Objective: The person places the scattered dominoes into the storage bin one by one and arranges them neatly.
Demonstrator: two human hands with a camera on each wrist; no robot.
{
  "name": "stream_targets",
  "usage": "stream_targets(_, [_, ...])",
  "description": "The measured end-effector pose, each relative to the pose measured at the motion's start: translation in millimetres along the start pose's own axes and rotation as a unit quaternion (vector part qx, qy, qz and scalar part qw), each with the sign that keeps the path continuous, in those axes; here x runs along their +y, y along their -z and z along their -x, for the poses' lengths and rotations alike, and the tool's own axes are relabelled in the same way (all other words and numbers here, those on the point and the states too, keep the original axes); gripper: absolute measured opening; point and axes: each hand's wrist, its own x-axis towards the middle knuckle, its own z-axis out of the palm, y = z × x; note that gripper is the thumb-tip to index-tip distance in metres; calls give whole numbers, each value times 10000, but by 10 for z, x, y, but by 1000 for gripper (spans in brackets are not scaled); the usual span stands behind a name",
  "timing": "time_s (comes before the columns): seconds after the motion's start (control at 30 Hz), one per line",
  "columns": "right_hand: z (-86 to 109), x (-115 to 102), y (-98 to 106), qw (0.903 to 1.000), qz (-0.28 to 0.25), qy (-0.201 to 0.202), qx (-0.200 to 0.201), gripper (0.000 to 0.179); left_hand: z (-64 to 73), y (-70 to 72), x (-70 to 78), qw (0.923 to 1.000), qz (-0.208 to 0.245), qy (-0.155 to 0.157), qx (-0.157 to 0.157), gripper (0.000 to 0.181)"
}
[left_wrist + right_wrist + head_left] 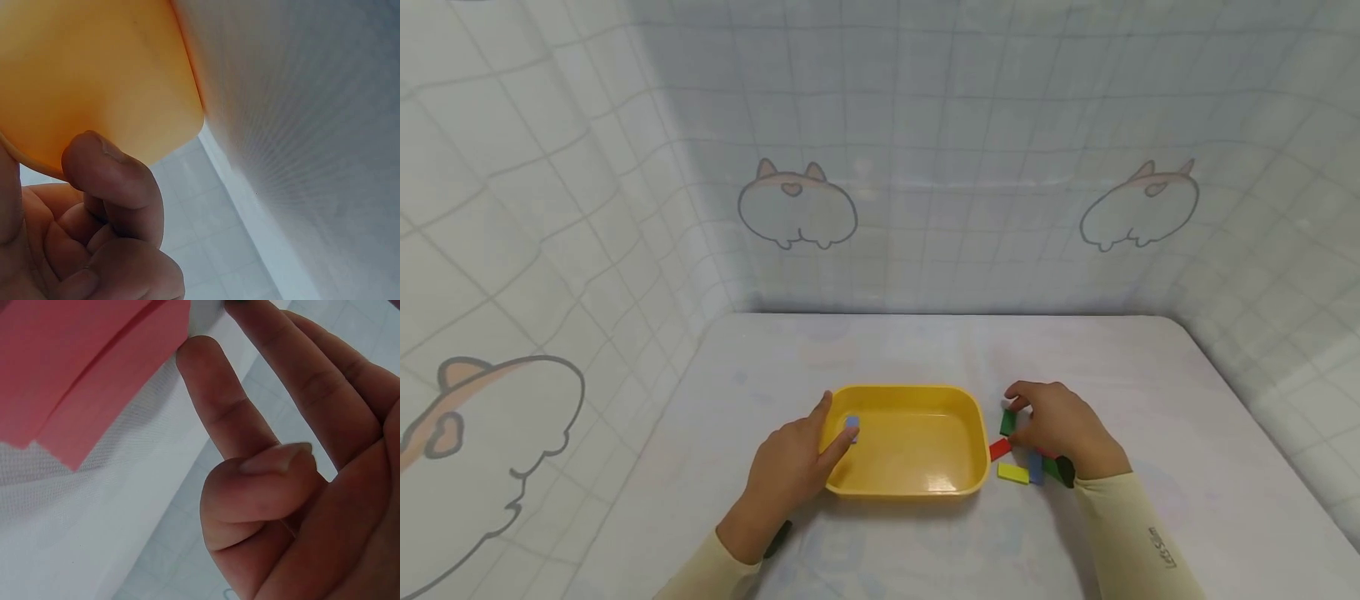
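My left hand (790, 462) grips the left rim of a shallow yellow tray (917, 450), thumb over the rim and fingers outside it. In the left wrist view a curled finger (115, 181) lies against the tray's outer wall. Inside the tray, by the thumb, is a small blue block (852, 422). My right hand (1063, 421) hovers low over loose blocks, fingers spread around a green block (1007, 422). A red block (1000, 449) lies close to its thumb. In the right wrist view a fingertip reaches the edge of red blocks (119, 375).
Right of the tray lie a yellow block (1013, 473), a blue block (1036, 468) and another green block (1051, 467), partly under the right wrist. The white-covered table (880, 554) ends at a patterned curtain (925, 208) behind and at both sides.
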Motion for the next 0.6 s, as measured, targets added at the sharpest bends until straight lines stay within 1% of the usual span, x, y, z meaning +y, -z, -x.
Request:
stream_targets(0.37, [-6,15,-48,10000,37,32,68,61,4,-11,-38,9999,-89,-76,-3,87])
stream_targets(0.47, [-3,32,-54,9999,28,119,77,61,5,-10,-38,9999,-98,-77,10,87])
stream_targets(0.6, [18,43,-30,9998,-44,163,106,60,-1,-22,-30,9998,-64,-115,119,85])
